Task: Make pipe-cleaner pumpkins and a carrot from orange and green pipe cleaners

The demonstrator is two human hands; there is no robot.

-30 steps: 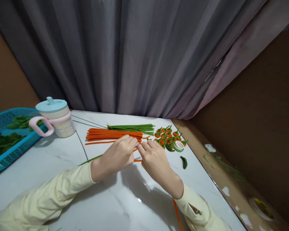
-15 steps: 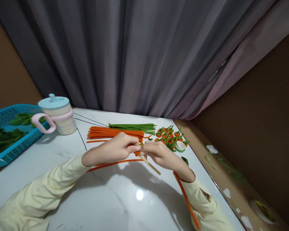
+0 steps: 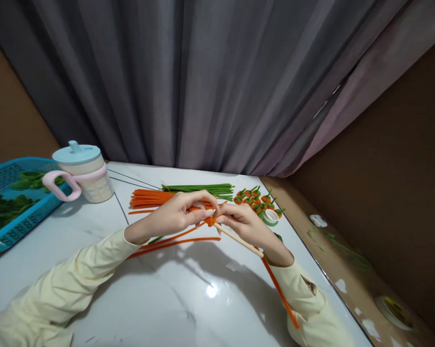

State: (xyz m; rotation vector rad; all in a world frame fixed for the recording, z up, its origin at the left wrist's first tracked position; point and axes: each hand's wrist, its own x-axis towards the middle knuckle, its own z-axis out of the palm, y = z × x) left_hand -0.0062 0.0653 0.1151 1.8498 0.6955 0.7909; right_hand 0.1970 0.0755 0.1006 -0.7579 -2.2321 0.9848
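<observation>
- Spreading across the lower frame, the white marble table (image 3: 76, 241) carries everything.
- At its left edge sits a blue basket (image 3: 4, 226) of green pieces, with a lidded cup (image 3: 82, 171) just beside it.
- Bundles of orange stems (image 3: 148, 198) and green stems (image 3: 199, 189) lie behind the hands, finished small carrots (image 3: 257, 201) to their right.
- Left hand (image 3: 174, 217) pinches an orange pipe cleaner (image 3: 181, 238) at its coiled end, fingers closed on it.
- Right hand (image 3: 244, 224) grips a thin wooden stick (image 3: 239, 240), fingers closed, above the table centre.
</observation>
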